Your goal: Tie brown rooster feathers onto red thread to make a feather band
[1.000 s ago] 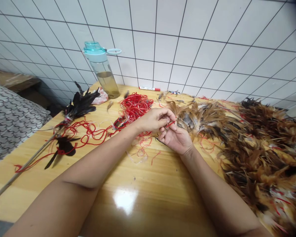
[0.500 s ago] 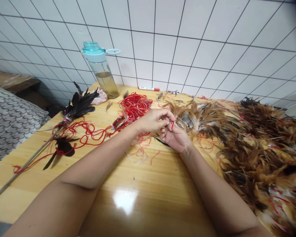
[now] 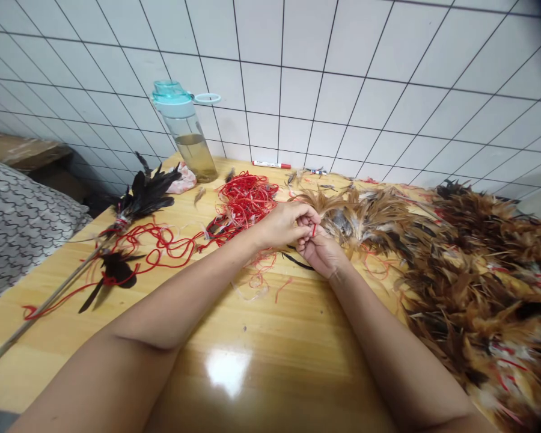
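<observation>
My left hand [image 3: 285,224] and my right hand [image 3: 321,252] meet over the middle of the wooden table [image 3: 261,337]. Both are closed in a pinch on a short red string [image 3: 314,229] at the base of a bunch of brown feathers [image 3: 365,219]. The feathers fan away to the right from my fingers. A tangle of red string [image 3: 243,201] lies just left of my left hand.
A large heap of brown feathers [image 3: 482,282] covers the table's right side. A stick with black feathers [image 3: 139,195] and loose red cord [image 3: 162,240] lie at left. A water bottle [image 3: 187,132] and a marker [image 3: 273,164] stand by the tiled wall. A patterned cushion [image 3: 18,222] is far left.
My hands stayed together with small finger movements; the red string end turned from sideways to upright between my fingertips. The view shifted slightly.
</observation>
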Tool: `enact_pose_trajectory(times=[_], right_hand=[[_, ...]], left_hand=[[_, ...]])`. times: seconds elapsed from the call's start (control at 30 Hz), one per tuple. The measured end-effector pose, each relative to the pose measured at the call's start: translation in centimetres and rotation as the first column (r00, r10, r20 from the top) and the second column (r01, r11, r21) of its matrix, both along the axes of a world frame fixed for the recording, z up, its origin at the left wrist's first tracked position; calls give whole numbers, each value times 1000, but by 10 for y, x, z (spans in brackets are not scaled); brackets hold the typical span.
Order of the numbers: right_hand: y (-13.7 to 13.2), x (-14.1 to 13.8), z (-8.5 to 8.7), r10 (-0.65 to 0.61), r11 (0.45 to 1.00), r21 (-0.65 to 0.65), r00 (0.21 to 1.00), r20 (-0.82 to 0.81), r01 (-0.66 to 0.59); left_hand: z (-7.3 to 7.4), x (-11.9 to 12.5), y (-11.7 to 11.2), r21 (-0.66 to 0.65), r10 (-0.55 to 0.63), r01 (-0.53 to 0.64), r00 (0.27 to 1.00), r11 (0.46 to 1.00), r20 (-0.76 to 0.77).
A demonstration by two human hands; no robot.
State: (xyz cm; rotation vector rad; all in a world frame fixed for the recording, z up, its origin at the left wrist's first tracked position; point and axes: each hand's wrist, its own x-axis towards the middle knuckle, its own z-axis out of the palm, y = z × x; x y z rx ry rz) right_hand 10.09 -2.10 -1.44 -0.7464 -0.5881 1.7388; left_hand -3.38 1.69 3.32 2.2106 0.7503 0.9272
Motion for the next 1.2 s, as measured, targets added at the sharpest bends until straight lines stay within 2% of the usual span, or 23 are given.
enact_pose_trajectory(times=[0.1, 0.2, 0.37, 0.53, 0.67, 0.8, 1.03, 1.2], right_hand=[[1, 0, -2, -34, 999, 29, 999, 21, 33], [0, 2, -1, -28, 999, 14, 999, -18, 29], [-3, 3, 4, 11, 1000, -27, 994, -106, -14], [-4, 2, 6, 23, 999, -42, 993, -120, -28], [-5, 3, 7, 26, 997, -65, 991, -134, -35], [-6, 3, 7, 28, 997, -63, 990, -140, -37], [-7, 3, 6, 29, 998, -56, 981, -191, -40], [-7, 3, 5, 24, 998, -46, 982, -189, -33]], left_hand=[[-3, 4, -2, 0, 50, -50, 998, 999, 45], [-10, 6, -2, -132, 44, -28, 991, 991, 123], [-18, 11, 1, -343, 55, 46, 959, 938, 279], [-16, 14, 0, -433, 111, 68, 920, 899, 376], [-13, 11, 2, -507, 75, 134, 926, 851, 370], [-14, 8, 5, -497, 5, 211, 918, 842, 397], [-17, 3, 12, -454, -43, 212, 935, 866, 353], [-15, 2, 12, -450, -78, 250, 927, 858, 367]])
